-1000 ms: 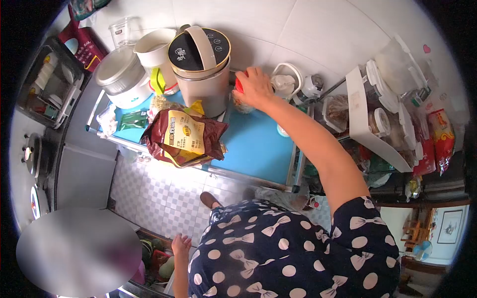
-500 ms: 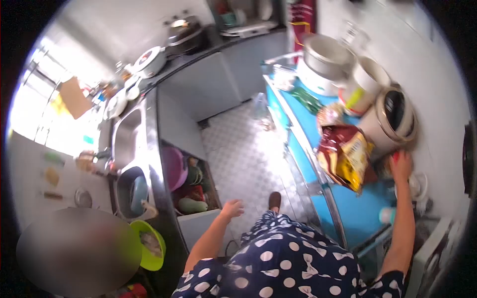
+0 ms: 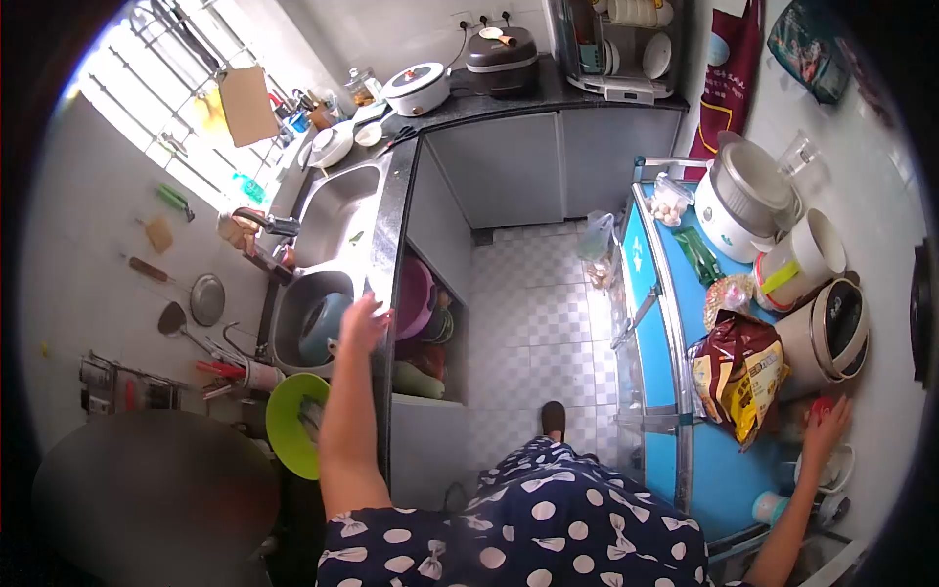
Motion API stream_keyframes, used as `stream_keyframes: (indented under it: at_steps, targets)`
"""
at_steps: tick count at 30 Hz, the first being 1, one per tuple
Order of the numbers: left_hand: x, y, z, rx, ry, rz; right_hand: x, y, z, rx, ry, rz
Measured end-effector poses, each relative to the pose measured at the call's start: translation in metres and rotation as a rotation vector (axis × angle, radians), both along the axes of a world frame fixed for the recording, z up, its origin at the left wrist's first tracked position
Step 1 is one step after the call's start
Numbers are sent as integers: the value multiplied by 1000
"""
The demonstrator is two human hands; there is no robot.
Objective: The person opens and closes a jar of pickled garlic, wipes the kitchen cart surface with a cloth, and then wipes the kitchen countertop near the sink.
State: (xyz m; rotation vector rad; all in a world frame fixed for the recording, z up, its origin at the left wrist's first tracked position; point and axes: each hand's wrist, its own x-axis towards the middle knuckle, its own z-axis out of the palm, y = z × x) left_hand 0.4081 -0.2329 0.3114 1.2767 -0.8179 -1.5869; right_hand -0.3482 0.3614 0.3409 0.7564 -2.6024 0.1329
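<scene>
My left hand (image 3: 364,325) reaches over the counter's front edge beside the sink, its fingers apart and holding nothing. Below it to the left, a blue-grey basin (image 3: 328,325) stands in the nearer sink bowl (image 3: 286,338). My right hand (image 3: 827,428) is at the wall side of the blue-topped cart, its fingers around a small red thing, perhaps a lid (image 3: 820,405); what lies under it is mostly hidden. Right by that hand stand a beige appliance with a dark top (image 3: 817,338) and a brown-and-yellow food bag (image 3: 740,377).
A green bowl (image 3: 289,426) sits on the near counter. Open shelving below the sink holds a purple basin (image 3: 415,298) and a pale green gourd (image 3: 418,382). A tiled floor (image 3: 533,313) runs between counter and cart (image 3: 709,479). A rice cooker (image 3: 502,67) stands at the back.
My left hand has risen from beside the lower cabinet to the sink's edge. My right hand stays at the red thing. The view has shifted and become sharper.
</scene>
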Motion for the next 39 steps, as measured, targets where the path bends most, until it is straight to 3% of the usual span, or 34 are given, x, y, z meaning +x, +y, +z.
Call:
stream_keyframes:
  at_steps: [3, 5, 9, 10, 12, 14, 16, 17, 18, 20, 22, 26, 30, 32, 34, 36, 38, 39]
  targets:
    - [62, -51, 42, -98, 7, 170, 26, 13, 5, -265, 90, 86]
    - [79, -74, 83, -95, -133, 411, 41, 25, 6, -346, 112, 41]
    - [114, -134, 132, -193, -310, 609, 75, 46, 4, -553, 120, -5]
    - [131, -158, 137, -252, -321, 581, 89, 45, 8, -511, 210, -105]
    - [164, -200, 144, -322, -423, 580, 111, 40, 5, -650, 152, -187]
    - [208, -263, 133, -462, -347, 504, 127, 37, -2, -787, 100, -202]
    - [264, -321, 125, -532, -503, 345, 139, 29, -13, -657, 195, -244]
    - [303, -347, 106, -599, -432, 169, 146, 25, -16, -617, 180, -270]
    - [315, -345, 121, -433, -481, 93, 153, 20, -19, -575, 165, -295]
    - [279, -360, 93, -395, -554, 100, 185, -15, -2, -484, 198, -410]
    - [204, -349, 50, -413, -616, 156, 211, -48, 20, -567, 241, -375]
    - [-1, -219, -13, -454, -666, 42, 245, -72, 43, -667, 254, -302]
    - [-101, -90, -24, -499, -645, -157, 276, -85, 48, -835, 174, -337]
    - [-129, -50, -10, -553, -625, -220, 289, -94, 28, -1119, 23, -257]
    - [-150, -25, 15, -641, -605, -261, 313, -106, 11, -1208, -156, -243]
    - [-169, -6, 48, -748, -576, -287, 333, -119, -19, -1299, -370, -68]
    - [-193, 13, 85, -857, -520, -350, 357, -143, -21, -1236, -693, 0]
    - [-206, 27, 102, -903, -485, -397, 363, -146, -28, -1405, -1138, 155]
